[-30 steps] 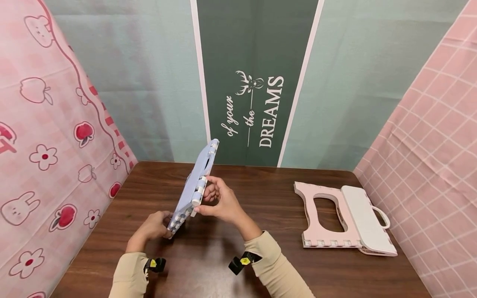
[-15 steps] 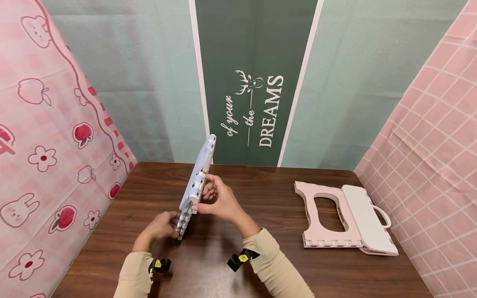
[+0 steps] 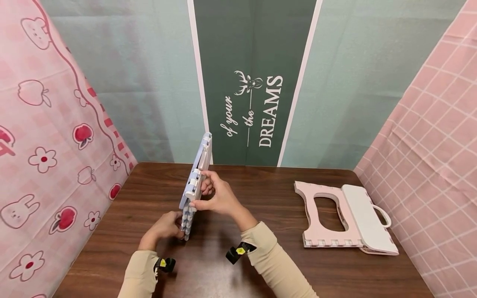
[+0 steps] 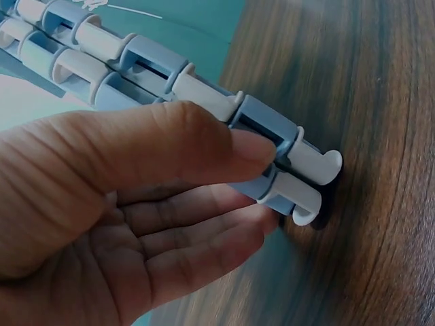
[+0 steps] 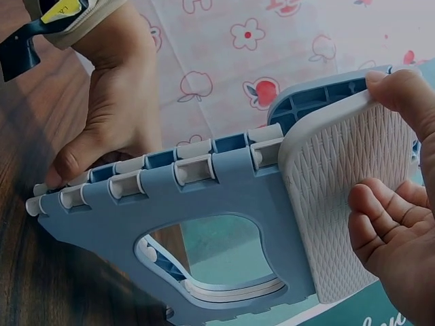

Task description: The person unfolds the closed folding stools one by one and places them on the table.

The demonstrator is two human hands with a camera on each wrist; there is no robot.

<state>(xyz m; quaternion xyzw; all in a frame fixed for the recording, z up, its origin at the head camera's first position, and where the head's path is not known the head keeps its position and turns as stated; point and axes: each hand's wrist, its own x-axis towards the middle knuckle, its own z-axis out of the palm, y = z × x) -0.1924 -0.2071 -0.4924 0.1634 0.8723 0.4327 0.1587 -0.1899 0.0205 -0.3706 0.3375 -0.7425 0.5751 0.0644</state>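
A blue and white folding stool (image 3: 193,183) stands on edge on the table, folded nearly flat, with its hinged edge facing me. In the right wrist view its white textured seat panel (image 5: 333,190) is parted a little from the blue ribbed half behind it. My left hand (image 3: 165,228) grips the leg end low down; its thumb presses the hinge knuckles (image 4: 204,95) while the fingers go behind. My right hand (image 3: 220,199) pinches the seat panel's edge between thumb and forefinger, the other fingers curled in near the textured face.
A pink and white folding stool (image 3: 312,215) with a loop handle (image 3: 382,217) lies flat at the right of the wooden table (image 3: 261,256). Patterned pink cloths hang left and right, and a green cloth (image 3: 246,49) with lettering closes the back.
Both hands have turned the blue stool from a leftward lean to nearly upright. My left hand has shifted right with its lower end, while the seat has moved slightly left.
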